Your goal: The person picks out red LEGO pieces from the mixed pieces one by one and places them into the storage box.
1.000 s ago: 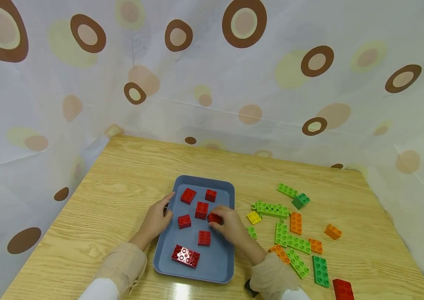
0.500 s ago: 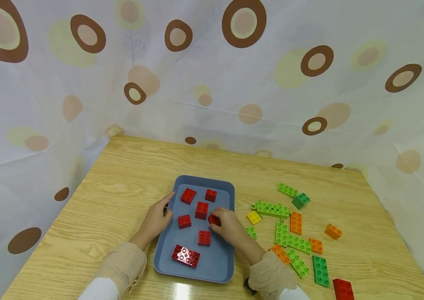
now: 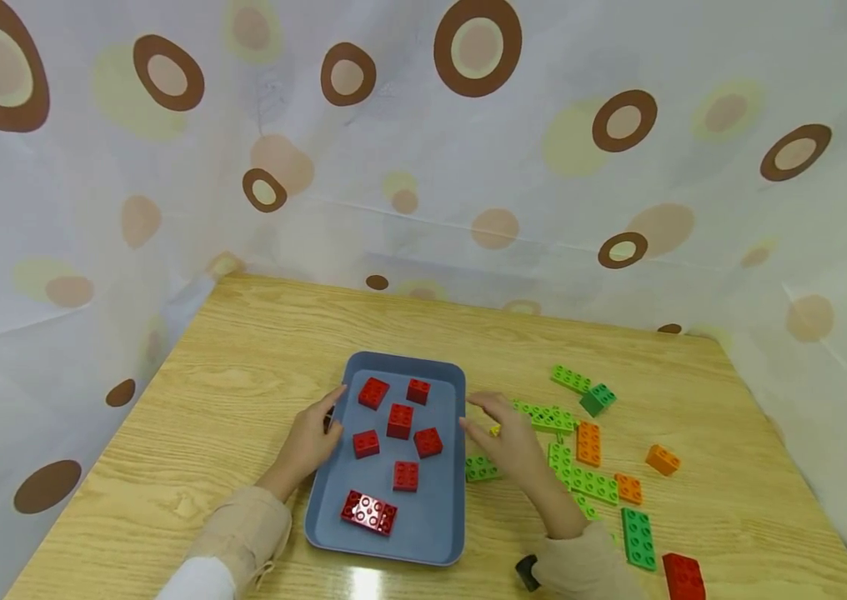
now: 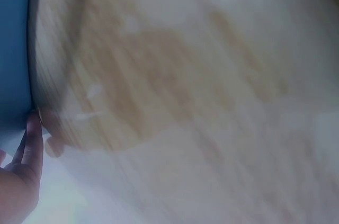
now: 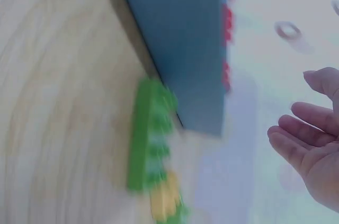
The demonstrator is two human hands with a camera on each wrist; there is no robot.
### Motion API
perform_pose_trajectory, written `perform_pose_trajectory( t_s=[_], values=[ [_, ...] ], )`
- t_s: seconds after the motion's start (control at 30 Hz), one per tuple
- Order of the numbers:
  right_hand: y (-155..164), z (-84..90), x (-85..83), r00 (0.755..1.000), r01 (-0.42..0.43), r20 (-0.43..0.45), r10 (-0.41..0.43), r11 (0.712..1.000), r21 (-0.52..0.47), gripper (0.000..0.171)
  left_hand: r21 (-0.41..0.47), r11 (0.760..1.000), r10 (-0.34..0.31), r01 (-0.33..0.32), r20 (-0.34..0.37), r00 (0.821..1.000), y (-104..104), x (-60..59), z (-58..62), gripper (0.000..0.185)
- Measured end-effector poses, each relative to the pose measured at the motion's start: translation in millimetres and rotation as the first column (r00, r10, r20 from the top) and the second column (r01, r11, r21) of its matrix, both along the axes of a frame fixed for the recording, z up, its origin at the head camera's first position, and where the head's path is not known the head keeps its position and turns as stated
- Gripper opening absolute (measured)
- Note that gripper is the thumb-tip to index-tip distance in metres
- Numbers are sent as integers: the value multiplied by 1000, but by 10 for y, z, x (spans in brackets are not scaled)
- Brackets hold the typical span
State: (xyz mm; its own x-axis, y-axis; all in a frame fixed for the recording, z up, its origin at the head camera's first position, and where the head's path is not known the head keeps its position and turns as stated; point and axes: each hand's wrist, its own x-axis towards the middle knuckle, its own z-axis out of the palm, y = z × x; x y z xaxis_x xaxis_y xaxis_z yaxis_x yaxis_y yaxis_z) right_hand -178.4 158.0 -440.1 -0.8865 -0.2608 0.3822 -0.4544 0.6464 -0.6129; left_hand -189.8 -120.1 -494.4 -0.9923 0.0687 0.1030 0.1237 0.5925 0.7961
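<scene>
A blue tray sits on the wooden table holding seven red bricks. The left hand rests on the tray's left rim. The right hand, fingers spread, hovers just right of the tray over green bricks, with orange bricks farther right.

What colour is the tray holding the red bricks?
Blue-grey; the tray shows best in the head view.

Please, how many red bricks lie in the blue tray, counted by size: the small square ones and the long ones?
Small square red bricks: 6
Long red brick: 1
Total in the blue tray: 7
</scene>
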Motion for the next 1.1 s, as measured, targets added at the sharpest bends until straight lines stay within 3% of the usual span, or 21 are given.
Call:
perform_pose_trajectory(
  t_s=[0.13, 0.23, 0.3, 0.53, 0.83, 1.1],
  values=[
    [343, 65, 113, 987, 94, -130, -98, 995, -38, 31, 20, 1000, -6, 7, -21, 1000, -10, 6, -14, 57],
    [560, 97, 223, 976, 171, -135, -170, 985, -5, 34, 29, 999, -14, 17, -75, 997, -22, 21, -7, 57],
    [681, 100, 297, 973, 207, -106, -204, 978, 20, 35, 31, 999, -18, 21, -93, 996, -27, 22, -4, 57],
    [1017, 80, 509, 948, 314, 22, -317, 946, 80, 35, -3, 1000, -6, 6, -17, 1000, -32, -12, -26, 57],
    [1355, -9, 719, 901, 433, -43, -432, 890, 142, 35, -28, 1000, 2, -3, -34, 999, -31, -11, -35, 57],
    [1627, -135, 950, 878, 462, 32, -478, 862, 207, 37, -25, 1000, -8, 8, -17, 1000, -6, -16, -51, 57]
  ],
)
